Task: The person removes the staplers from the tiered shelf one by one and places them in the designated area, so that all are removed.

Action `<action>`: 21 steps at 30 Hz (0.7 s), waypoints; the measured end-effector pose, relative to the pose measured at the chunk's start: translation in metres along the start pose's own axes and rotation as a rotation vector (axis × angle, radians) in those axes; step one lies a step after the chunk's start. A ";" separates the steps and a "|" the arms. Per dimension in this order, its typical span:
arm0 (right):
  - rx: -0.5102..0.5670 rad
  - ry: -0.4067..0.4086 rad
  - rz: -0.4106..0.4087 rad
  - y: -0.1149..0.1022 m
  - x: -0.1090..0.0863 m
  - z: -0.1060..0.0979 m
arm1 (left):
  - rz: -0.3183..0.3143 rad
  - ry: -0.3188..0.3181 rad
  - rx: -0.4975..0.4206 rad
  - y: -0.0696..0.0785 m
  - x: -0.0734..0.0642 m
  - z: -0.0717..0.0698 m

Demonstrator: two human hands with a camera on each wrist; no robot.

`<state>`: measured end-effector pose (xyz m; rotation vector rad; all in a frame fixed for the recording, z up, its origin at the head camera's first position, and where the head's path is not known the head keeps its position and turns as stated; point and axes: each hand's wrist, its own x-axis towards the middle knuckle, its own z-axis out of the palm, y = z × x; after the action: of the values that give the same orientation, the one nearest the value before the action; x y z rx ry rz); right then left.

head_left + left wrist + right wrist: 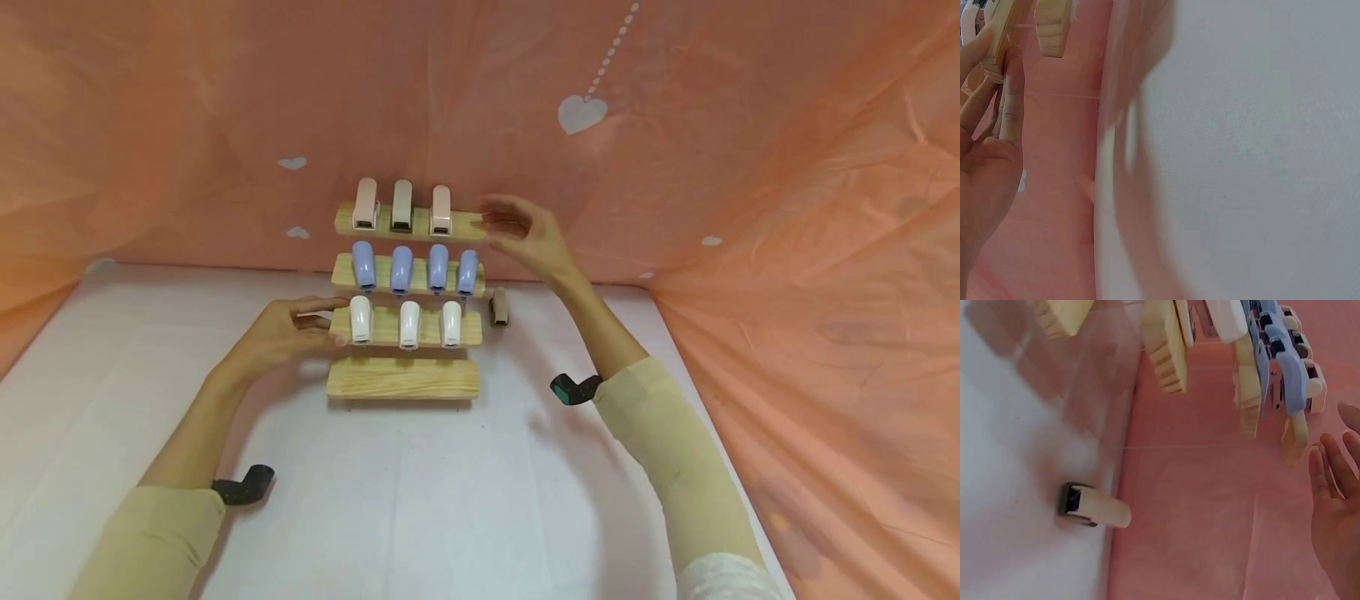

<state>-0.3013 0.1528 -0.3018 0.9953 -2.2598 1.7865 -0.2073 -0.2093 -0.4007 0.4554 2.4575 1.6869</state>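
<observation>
A tiered rack of wooden planks holds small staplers in rows. On the top plank are two pink staplers and a pale grey-green stapler; below them come several lavender staplers, then three white staplers. My left hand pinches the left end of the plank with the white staplers; the left wrist view has the thumb and fingers on opposite faces of a plank end. By the right end of the top plank, my right hand is raised with loosely bent fingers, apart from the wood in the right wrist view.
A beige-brown stapler lies on the white table surface just right of the rack, also seen in the right wrist view. Behind and to the sides hangs a pink-orange sheet with white hearts.
</observation>
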 end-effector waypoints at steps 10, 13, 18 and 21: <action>-0.117 -0.091 0.131 -0.005 0.022 0.016 | -0.029 0.006 0.000 0.001 -0.001 0.000; -0.118 -0.128 0.147 -0.006 0.029 0.022 | -0.025 0.005 -0.015 0.000 -0.002 0.000; -0.164 -0.178 0.146 -0.008 0.038 0.027 | -0.006 -0.010 -0.037 -0.004 -0.002 0.000; -0.187 -0.193 0.163 -0.010 0.040 0.028 | -0.001 -0.018 -0.040 -0.004 -0.002 0.000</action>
<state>-0.3181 0.1096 -0.2842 1.0140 -2.6372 1.5553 -0.2059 -0.2108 -0.4046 0.4618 2.4067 1.7202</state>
